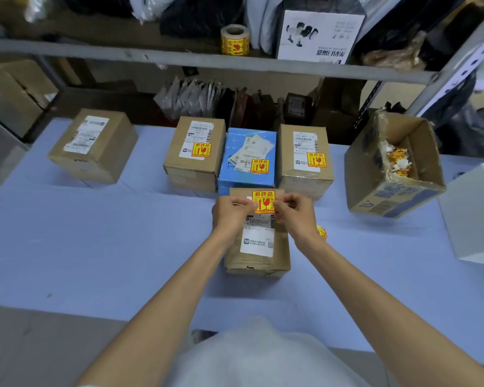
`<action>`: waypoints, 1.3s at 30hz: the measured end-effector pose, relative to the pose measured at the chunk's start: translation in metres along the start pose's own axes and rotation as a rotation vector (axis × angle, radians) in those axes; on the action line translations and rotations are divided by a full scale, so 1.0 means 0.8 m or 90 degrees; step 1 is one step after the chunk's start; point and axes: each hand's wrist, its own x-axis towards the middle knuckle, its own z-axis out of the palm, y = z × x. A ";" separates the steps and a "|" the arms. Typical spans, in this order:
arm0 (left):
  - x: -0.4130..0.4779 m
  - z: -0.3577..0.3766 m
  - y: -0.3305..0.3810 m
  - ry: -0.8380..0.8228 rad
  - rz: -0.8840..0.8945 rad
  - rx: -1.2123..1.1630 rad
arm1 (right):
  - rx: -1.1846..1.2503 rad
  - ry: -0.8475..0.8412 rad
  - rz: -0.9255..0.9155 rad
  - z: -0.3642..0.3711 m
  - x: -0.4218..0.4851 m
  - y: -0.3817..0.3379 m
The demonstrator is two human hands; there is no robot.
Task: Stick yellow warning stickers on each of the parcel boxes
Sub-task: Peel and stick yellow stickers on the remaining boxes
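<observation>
Left hand (231, 209) and right hand (292, 212) both pinch one yellow sticker (264, 201), left fingers on its left edge, right fingers on its right edge. The sticker sits at the far end of the near box (259, 247), over the top of that box's white shipping label (259, 238); can't tell if it's pressed flat or only touching.

Everything else, relative to the near box:
- Just behind it: a blue box (248, 160) with its own yellow sticker.
- Behind-left and behind-right, flanking the blue one: two brown boxes (194, 155) (305, 160), both stickered.
- Far left: another brown box (94, 145), label only.
- Right: an open carton (394, 166), tilted, with crumpled sticker scraps inside.
- Beyond, on the shelf (179, 55): a sticker roll (235, 40).
- All boxes on the table (95, 247).
</observation>
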 end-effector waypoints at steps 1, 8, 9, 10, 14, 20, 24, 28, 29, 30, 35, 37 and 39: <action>-0.003 0.002 -0.004 0.004 -0.007 -0.004 | -0.006 0.003 0.005 0.000 -0.001 0.004; -0.017 0.007 -0.018 0.010 -0.019 0.032 | -0.006 -0.007 0.035 -0.009 -0.011 0.014; -0.019 0.007 -0.019 0.005 -0.010 0.039 | -0.001 -0.018 0.039 -0.012 -0.013 0.015; -0.021 0.008 -0.020 -0.001 -0.005 0.046 | 0.010 -0.024 0.044 -0.014 -0.013 0.016; -0.029 0.011 -0.022 -0.033 -0.003 0.067 | 0.048 -0.029 0.079 -0.020 -0.019 0.015; -0.031 0.006 -0.026 0.002 -0.003 0.044 | 0.027 -0.013 0.071 -0.023 -0.024 0.021; -0.035 0.008 -0.027 0.013 0.046 0.055 | 0.045 -0.024 0.063 -0.026 -0.032 0.025; -0.036 0.007 -0.038 0.012 0.063 0.037 | 0.068 -0.021 0.066 -0.032 -0.035 0.028; -0.036 0.007 -0.040 -0.005 0.059 0.030 | 0.070 -0.034 0.064 -0.035 -0.035 0.029; -0.037 0.006 -0.041 -0.022 0.056 0.026 | 0.072 -0.045 0.062 -0.038 -0.035 0.030; -0.038 0.009 -0.044 -0.057 0.050 0.016 | 0.060 -0.068 0.062 -0.045 -0.036 0.032; -0.038 0.010 -0.045 -0.059 0.049 0.018 | 0.052 -0.069 0.064 -0.045 -0.037 0.033; -0.040 0.010 -0.046 -0.054 0.048 0.017 | 0.039 -0.061 0.061 -0.044 -0.040 0.035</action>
